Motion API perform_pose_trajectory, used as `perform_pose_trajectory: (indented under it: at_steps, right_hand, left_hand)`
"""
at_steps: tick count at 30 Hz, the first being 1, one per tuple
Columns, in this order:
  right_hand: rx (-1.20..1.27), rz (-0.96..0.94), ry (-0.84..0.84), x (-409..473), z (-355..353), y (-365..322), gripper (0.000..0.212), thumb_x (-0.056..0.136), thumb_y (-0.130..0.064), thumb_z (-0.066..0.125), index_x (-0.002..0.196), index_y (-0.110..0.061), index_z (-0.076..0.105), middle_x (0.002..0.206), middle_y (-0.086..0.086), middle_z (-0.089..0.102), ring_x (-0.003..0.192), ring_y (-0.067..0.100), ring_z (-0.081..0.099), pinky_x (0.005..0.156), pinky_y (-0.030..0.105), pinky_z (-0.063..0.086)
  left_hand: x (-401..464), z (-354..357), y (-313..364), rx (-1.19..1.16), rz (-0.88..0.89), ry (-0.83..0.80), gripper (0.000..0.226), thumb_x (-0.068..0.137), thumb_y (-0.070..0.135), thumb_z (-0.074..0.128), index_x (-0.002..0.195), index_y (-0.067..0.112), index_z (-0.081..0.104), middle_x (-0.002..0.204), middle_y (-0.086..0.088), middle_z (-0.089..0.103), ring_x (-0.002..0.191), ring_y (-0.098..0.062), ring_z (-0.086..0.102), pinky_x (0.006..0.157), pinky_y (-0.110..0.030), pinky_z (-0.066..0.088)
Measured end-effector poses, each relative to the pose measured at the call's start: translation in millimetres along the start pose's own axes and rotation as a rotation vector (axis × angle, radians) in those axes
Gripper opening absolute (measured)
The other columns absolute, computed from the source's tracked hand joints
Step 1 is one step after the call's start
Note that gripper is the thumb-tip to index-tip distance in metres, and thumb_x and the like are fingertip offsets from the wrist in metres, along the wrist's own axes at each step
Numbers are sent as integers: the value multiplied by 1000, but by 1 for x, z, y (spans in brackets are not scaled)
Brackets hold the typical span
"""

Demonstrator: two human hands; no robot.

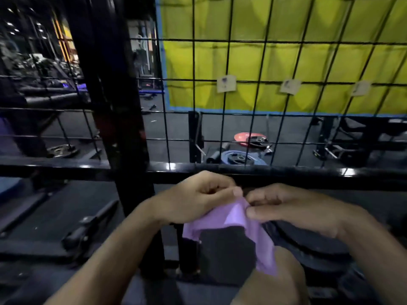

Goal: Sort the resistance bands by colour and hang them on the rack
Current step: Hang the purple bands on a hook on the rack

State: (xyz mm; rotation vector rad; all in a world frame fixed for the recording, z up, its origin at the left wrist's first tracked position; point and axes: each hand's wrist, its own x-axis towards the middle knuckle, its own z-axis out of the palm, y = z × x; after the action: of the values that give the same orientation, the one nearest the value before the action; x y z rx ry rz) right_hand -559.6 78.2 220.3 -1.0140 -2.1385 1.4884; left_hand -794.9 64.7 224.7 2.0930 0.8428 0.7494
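Behind a black wire-grid rack (222, 111) bearing three paper tags and no bands, left hand (196, 194) and right hand (293, 208) pinch one purple resistance band (229, 219) below its rail, so hanging appears not yet begun.

Person, seen from a head-worn camera: two forearms and two hands are shown.

- Left hand (193, 194): bare; no glove, ring or band is seen. One thumbnail is shown, cut short and unpainted.
- Right hand (293, 208): bare; no ring or glove is seen. Nails are blurred.
- Left forearm (114, 256): uncovered from the wrist to the near edge of the picture; no sleeve, watch or strap is seen.
- Right forearm (378, 245): uncovered likewise; no sleeve is seen.

Outlines are softened by motion blur.
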Motion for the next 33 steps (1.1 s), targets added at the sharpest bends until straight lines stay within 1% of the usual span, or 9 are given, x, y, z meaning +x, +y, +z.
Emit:
perform_pose_trajectory:
  at_steps: [6,9,11,14,20,23,26,29,33]
  right_hand:
    - [104,-84,119,53,-1,-40,9,85,-20,68,86,-11,71,76,0,64,69,7,58,64,15,46]
    - [37,-64,262,81,-12,-72,37,79,-25,69,102,4,68,91,14,68,82,20,58,74,27,45]
    - [-63,-58,364,96,-15,-88,36,81,-27,68,101,3,67,91,19,66,83,21,53,77,35,38]
    - [-226,-40,465,112,-13,-99,36,79,-36,62,83,0,61,73,6,51,71,17,42,70,37,28]
    - [-387,-12,569,117,-7,-93,32,92,-32,60,69,-12,53,74,16,53,71,16,44,66,35,27]
    - [-381,21,539,117,-8,-93,27,92,-31,61,70,-17,54,69,5,45,65,16,40,66,35,29]
    - [-295,13,523,118,-11,-90,26,89,-27,64,68,-15,56,72,8,54,66,16,41,68,36,30]
    - [-227,18,529,121,-12,-87,25,88,-23,63,65,-18,58,107,16,73,68,14,49,64,30,31]
    - [-57,21,507,134,-8,-78,19,90,-18,61,74,-8,65,72,12,65,65,16,50,66,30,34]
  left_hand:
    - [-6,-58,-18,15,-45,181,41,103,29,52,73,0,50,65,-3,37,58,-15,32,49,-26,25]
    - [3,-83,-18,27,-44,307,37,102,27,55,68,15,55,61,6,41,54,-8,33,47,-19,27]
    - [12,-97,-20,76,-26,360,34,101,28,57,73,9,61,64,3,46,58,-9,36,51,-20,29]
    - [24,-109,-31,67,-29,408,34,101,28,59,84,-1,64,68,-5,52,63,-14,41,58,-29,32]
    - [29,-112,-47,-12,-23,382,44,94,44,61,91,0,68,81,-31,61,69,-19,48,65,-37,38]
    - [31,-113,-50,-31,-9,368,49,90,49,62,91,0,68,83,-34,59,71,-21,48,66,-38,38]
    - [33,-114,-51,-28,-10,358,46,93,47,62,90,1,67,78,-32,58,69,-21,47,64,-36,37]
    - [35,-118,-52,9,-57,356,31,96,38,62,84,10,69,65,-7,55,61,-12,46,55,-24,36]
    - [35,-120,-55,102,-132,403,27,100,28,61,77,14,65,56,7,52,49,-5,42,46,-16,33]
